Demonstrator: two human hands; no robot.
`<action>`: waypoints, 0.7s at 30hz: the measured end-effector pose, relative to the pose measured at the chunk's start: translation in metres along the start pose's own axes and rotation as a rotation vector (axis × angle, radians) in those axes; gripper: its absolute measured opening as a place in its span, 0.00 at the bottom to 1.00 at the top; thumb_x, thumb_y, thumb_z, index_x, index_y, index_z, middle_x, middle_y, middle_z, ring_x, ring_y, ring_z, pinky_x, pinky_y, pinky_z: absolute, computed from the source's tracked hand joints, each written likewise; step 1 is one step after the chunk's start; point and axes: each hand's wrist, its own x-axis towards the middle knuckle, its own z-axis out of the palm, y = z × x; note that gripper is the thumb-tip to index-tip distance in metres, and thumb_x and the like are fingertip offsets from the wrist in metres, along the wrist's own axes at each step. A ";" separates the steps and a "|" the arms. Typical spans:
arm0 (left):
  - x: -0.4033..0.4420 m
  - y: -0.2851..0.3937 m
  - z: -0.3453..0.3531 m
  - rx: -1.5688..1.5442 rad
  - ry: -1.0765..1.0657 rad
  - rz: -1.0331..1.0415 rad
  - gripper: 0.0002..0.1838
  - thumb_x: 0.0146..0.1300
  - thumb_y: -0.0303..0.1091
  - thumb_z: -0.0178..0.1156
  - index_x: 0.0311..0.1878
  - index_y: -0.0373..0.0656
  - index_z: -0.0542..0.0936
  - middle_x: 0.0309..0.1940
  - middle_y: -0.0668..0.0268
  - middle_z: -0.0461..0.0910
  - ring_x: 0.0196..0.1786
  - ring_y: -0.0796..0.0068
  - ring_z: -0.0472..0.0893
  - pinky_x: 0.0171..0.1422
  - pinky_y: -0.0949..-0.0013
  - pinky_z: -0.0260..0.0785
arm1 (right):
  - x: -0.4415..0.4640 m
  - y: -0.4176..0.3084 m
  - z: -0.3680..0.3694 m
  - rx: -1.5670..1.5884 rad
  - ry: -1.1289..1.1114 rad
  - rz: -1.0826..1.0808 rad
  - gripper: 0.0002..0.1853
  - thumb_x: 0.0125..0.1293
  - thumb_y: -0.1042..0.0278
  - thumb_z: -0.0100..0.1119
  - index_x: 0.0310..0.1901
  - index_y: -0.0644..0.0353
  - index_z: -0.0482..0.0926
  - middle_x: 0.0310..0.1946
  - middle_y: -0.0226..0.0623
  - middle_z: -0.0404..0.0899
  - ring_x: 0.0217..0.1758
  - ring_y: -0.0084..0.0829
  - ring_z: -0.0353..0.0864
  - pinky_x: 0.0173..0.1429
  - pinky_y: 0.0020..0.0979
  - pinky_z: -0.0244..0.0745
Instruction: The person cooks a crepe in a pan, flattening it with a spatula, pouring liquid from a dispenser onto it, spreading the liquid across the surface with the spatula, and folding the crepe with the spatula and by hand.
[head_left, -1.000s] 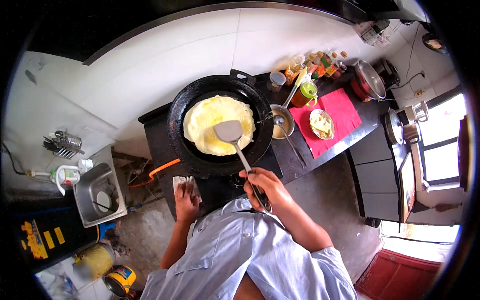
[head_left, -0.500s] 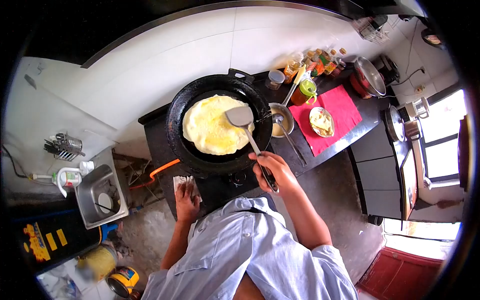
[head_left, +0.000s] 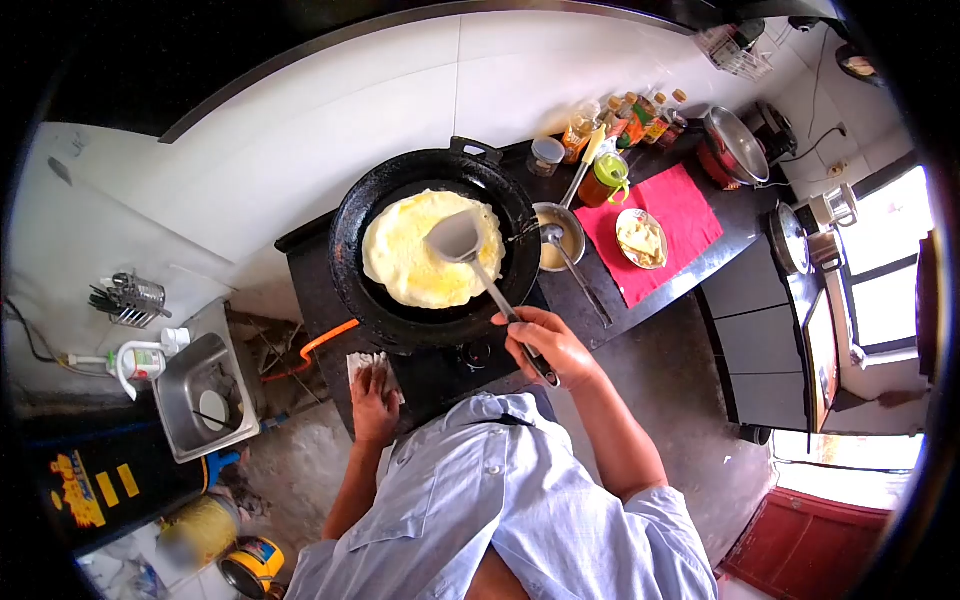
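Observation:
A pale yellow egg pancake (head_left: 415, 270) lies flat in a black wok (head_left: 352, 210) on the stove. My right hand (head_left: 548, 347) is closed round the handle of a metal spatula (head_left: 490, 285). The spatula's broad blade is over the upper right part of the pancake; whether it touches cannot be told. My left hand (head_left: 374, 410) lies flat, fingers stretched, on a whitish folded cloth (head_left: 362, 362) at the counter's front edge. Right of the wok stands a pan of pale batter (head_left: 553, 258), with a ladle (head_left: 580, 276) resting across it.
A plate of folded pancake pieces (head_left: 640, 240) stands on a red cloth (head_left: 690, 215). Behind it are a green-lidded jar (head_left: 603, 182), a clear jar (head_left: 546, 156) and several sauce bottles. An orange gas hose (head_left: 325, 338) runs left of the stove, toward a steel sink (head_left: 175, 400).
The spatula blade has moved a little left and inward over the pancake, with my right hand shifting slightly left. My left hand has stayed on the cloth.

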 end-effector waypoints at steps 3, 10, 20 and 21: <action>0.000 0.002 0.000 0.001 0.005 0.004 0.32 0.62 0.32 0.67 0.71 0.40 0.75 0.73 0.43 0.70 0.77 0.36 0.65 0.83 0.44 0.56 | 0.000 -0.004 -0.008 -0.022 0.131 -0.023 0.21 0.76 0.62 0.56 0.63 0.67 0.77 0.28 0.34 0.78 0.17 0.23 0.73 0.18 0.26 0.65; -0.002 0.003 0.000 0.013 0.002 0.006 0.32 0.62 0.31 0.67 0.71 0.40 0.75 0.73 0.43 0.69 0.77 0.36 0.65 0.84 0.45 0.56 | -0.028 -0.008 0.001 0.100 0.163 0.014 0.22 0.76 0.61 0.55 0.62 0.68 0.76 0.27 0.35 0.77 0.15 0.24 0.72 0.16 0.27 0.64; 0.000 0.006 -0.003 0.014 0.012 0.022 0.31 0.60 0.30 0.68 0.69 0.39 0.75 0.72 0.42 0.70 0.76 0.35 0.66 0.82 0.43 0.57 | -0.076 -0.005 0.032 0.231 0.046 0.124 0.22 0.76 0.64 0.54 0.62 0.74 0.75 0.26 0.38 0.75 0.14 0.26 0.70 0.16 0.28 0.64; 0.000 0.007 -0.005 0.013 0.009 0.018 0.31 0.61 0.30 0.68 0.69 0.39 0.75 0.72 0.42 0.70 0.76 0.35 0.66 0.82 0.43 0.57 | -0.079 -0.007 0.035 0.222 0.063 0.126 0.22 0.76 0.64 0.53 0.62 0.74 0.75 0.26 0.38 0.75 0.14 0.26 0.70 0.16 0.28 0.64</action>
